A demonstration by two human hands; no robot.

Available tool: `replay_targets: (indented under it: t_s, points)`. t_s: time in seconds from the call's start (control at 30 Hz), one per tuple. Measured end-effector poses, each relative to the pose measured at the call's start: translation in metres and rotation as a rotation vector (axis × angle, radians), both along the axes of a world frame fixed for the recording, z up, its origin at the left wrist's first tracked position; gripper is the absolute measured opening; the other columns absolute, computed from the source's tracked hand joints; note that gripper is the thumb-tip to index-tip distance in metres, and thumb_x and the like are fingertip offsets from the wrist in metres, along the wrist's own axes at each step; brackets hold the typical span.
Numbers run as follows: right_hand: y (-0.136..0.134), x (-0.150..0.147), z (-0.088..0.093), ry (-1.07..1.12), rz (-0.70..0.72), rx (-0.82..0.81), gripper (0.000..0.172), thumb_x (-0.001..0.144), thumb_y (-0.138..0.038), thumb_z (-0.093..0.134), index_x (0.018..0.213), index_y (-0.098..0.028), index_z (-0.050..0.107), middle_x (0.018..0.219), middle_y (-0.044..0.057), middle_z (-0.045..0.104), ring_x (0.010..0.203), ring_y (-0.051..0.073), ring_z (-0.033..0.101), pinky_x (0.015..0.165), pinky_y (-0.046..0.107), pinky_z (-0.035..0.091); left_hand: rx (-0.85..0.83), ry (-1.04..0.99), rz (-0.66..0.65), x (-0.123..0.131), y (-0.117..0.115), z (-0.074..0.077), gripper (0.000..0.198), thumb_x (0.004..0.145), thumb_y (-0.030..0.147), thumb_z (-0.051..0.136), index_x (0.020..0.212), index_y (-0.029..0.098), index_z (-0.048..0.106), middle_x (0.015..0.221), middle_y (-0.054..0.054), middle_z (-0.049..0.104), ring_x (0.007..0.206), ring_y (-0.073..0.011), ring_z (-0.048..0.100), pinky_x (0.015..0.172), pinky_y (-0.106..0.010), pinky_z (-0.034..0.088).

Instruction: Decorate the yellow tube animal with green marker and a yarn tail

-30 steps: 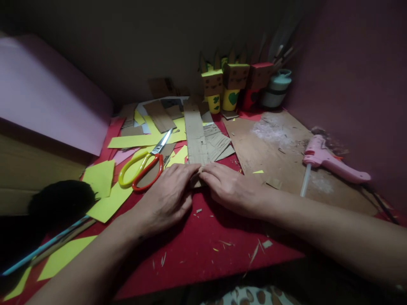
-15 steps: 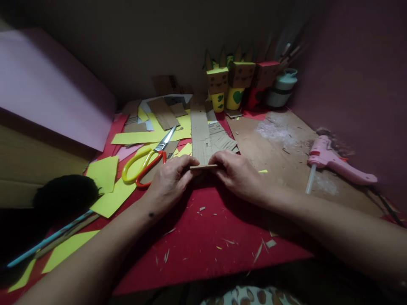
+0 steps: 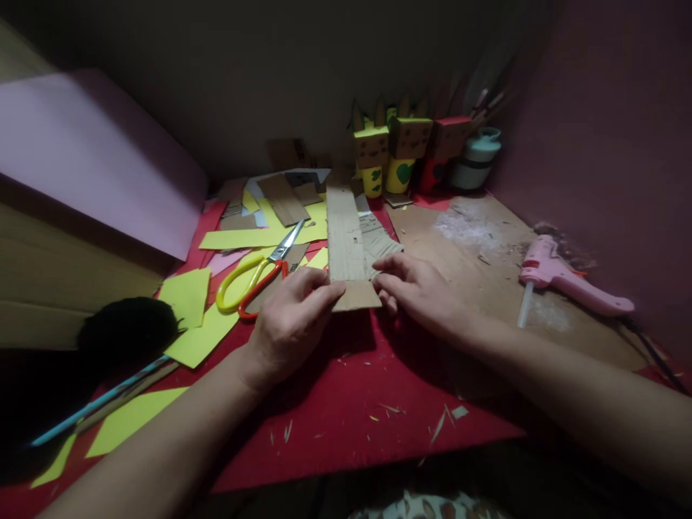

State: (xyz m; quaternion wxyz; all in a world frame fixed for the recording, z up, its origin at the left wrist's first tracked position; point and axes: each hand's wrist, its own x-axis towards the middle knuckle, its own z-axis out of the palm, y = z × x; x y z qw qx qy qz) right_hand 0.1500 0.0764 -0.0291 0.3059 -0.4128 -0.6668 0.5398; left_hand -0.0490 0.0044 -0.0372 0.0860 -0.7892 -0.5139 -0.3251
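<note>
A long cardboard strip (image 3: 344,231) runs away from me over the table, with a crease across its near end and a short flap (image 3: 357,295) lying toward me. My left hand (image 3: 292,317) pinches the left edge of this strip near the crease, thumb on top. At the flap's right corner is my right hand (image 3: 411,285), its fingers bent and apart, close beside the cardboard; whether a fingertip touches it I cannot tell. Scissors (image 3: 259,277) with yellow and orange handles lie open just left of the strip.
Yellow paper pieces (image 3: 187,295) and cardboard scraps (image 3: 284,198) cover the left side. A pink glue gun (image 3: 573,277) rests on a cardboard sheet (image 3: 459,252) at right. Decorated cups with box heads (image 3: 403,148) stand at the back, beside a pale-green lidded container (image 3: 478,158).
The near flap, seen edge-on before, now tilts down toward me and shows its face. My right hand has loosened and shifted right, off the strip's end. My left hand stays on its side.
</note>
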Motion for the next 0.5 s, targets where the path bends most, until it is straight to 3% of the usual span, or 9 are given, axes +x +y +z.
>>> replay_targets:
  t_s: [0.07,0.13,0.17,0.23,0.33,0.4,0.5]
  points:
    - [0.001,0.0,0.005,0.181,0.134,-0.359,0.01,0.086,-0.028,0.054,0.08,-0.019,0.052,0.062,0.0,0.053,0.053,0.016,0.051,0.051,0.032,0.047,0.004,0.009,-0.015,0.002,-0.005,0.002,0.019,0.094,0.02,0.05,0.101,0.02,0.068,0.09,-0.007,0.067,0.08,-0.0187,0.061,0.07,-0.031,0.05]
    - [0.001,-0.001,0.008,0.337,0.276,-0.551,0.008,0.082,-0.024,0.059,0.079,-0.018,0.053,0.061,0.0,0.053,0.055,0.016,0.052,0.055,0.034,0.051,-0.012,0.004,-0.081,0.005,-0.009,0.006,0.016,0.093,0.018,0.054,0.101,0.021,0.067,0.091,-0.006,0.069,0.083,-0.0196,0.063,0.075,-0.033,0.052]
    - [0.002,-0.002,0.009,0.392,0.322,-0.585,0.007,0.079,-0.019,0.061,0.083,-0.017,0.055,0.064,0.001,0.056,0.058,0.017,0.054,0.058,0.035,0.053,-0.032,-0.021,-0.106,0.006,-0.011,0.008,0.016,0.091,0.017,0.055,0.101,0.022,0.067,0.092,-0.006,0.069,0.084,-0.0197,0.064,0.077,-0.034,0.052]
    - [0.001,-0.003,0.008,0.45,0.352,-0.572,0.022,0.073,-0.01,0.062,0.093,-0.015,0.059,0.074,0.004,0.064,0.064,0.017,0.058,0.062,0.034,0.053,-0.048,-0.093,-0.11,0.009,-0.013,0.013,0.017,0.09,0.016,0.054,0.101,0.022,0.066,0.094,-0.006,0.068,0.087,-0.0206,0.064,0.079,-0.035,0.053]
    - [0.001,-0.005,0.004,0.432,0.316,-0.482,0.035,0.071,-0.005,0.06,0.105,-0.014,0.06,0.086,0.007,0.07,0.068,0.017,0.062,0.06,0.029,0.05,-0.118,-0.337,0.052,0.011,-0.012,0.019,0.015,0.09,0.017,0.05,0.101,0.02,0.059,0.093,-0.007,0.064,0.085,-0.0197,0.064,0.074,-0.035,0.055]
    - [0.001,-0.005,0.002,0.395,0.308,-0.433,0.039,0.073,-0.004,0.057,0.109,-0.015,0.059,0.088,0.007,0.071,0.068,0.017,0.063,0.06,0.029,0.051,-0.388,-0.649,0.117,0.012,-0.009,0.021,0.014,0.089,0.022,0.054,0.102,0.019,0.055,0.081,-0.003,0.063,0.066,-0.0162,0.062,0.059,-0.031,0.053]
    - [-0.002,-0.006,0.001,0.413,0.339,-0.393,0.043,0.073,-0.002,0.055,0.114,-0.018,0.056,0.091,0.005,0.071,0.066,0.017,0.065,0.061,0.03,0.055,-0.897,-1.057,0.005,0.015,-0.005,0.021,0.029,0.084,0.034,0.063,0.106,0.017,0.058,0.066,0.0,0.061,0.043,-0.0103,0.049,0.04,-0.025,0.039]
